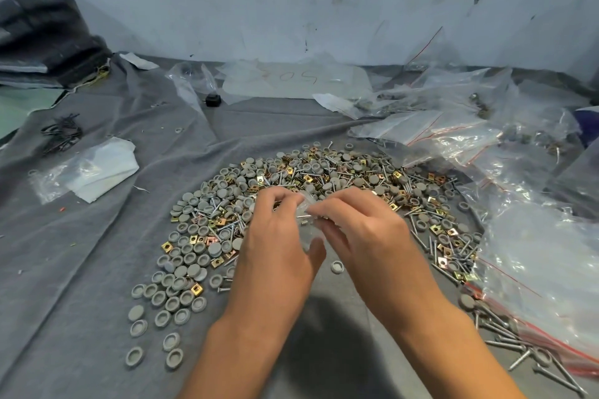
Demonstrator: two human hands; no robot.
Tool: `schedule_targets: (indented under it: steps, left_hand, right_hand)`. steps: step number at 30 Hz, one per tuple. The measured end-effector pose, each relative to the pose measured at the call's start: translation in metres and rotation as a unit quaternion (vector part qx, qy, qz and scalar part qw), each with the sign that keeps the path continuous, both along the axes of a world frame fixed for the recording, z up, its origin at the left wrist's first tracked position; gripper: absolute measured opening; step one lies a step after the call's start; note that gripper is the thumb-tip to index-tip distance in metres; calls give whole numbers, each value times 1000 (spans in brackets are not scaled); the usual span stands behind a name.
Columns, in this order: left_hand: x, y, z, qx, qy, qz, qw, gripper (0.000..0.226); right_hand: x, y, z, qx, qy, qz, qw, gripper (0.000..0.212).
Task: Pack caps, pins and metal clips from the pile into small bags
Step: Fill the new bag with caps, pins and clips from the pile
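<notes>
Head view shows, well to the left of the hands, a flat clear bag with white paper (94, 168) lying on the grey cloth (81, 253), and nearer the left hand a loose scatter of grey caps (165, 301) at the pile's edge. Just beyond and around both hands spreads the main pile (324, 178) of caps, pins and brass-coloured clips, still large, so most of the packing looks to be ahead. The left hand (275, 236) and right hand (359, 230) meet over the pile's near edge, both with fingers curled and pinching a small clear bag (306, 214) between them; whether it is being opened, filled or sealed I cannot tell, nor what is inside. Far beyond the hands a clear sheet (291, 78) carries faint red handwriting that may read "805", not certain. To the right of the right hand lie heaped red-striped zip bags (534, 253), some holding parts, which suggests several are already packed, and loose pins (505, 330) lie beside them.
</notes>
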State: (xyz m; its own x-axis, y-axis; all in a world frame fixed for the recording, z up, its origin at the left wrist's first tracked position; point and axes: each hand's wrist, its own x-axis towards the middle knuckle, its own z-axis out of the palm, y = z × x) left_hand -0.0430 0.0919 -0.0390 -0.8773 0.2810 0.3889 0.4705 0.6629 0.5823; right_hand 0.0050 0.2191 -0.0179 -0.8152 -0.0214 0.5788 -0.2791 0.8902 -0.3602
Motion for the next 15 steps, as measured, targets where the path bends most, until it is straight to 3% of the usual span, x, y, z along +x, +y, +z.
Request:
schedule_targets:
  steps: [4,8,11,13,15]
  left_hand:
    - [1,1,-1,-15,-7,-2,1000,55]
    - [0,3,-2,-13,-4,11,1000,54]
    - [-1,3,-1,-19,-10,5,1000,54]
    - [0,2,0,-13,-19,-7,1000,52]
    - [1,1,5,1,-9,-3,1000,47]
  right_hand:
    - [-4,-5,-7,-35,-55,17,998,19]
    - [-7,-4,-10,-57,-13,-29,998,17]
    - [-10,-7,-9,3,31,-70,997,14]
    - [-11,-9,-11,26,47,-55,997,6]
    - [-13,-4,-13,-9,55,-24,998,7]
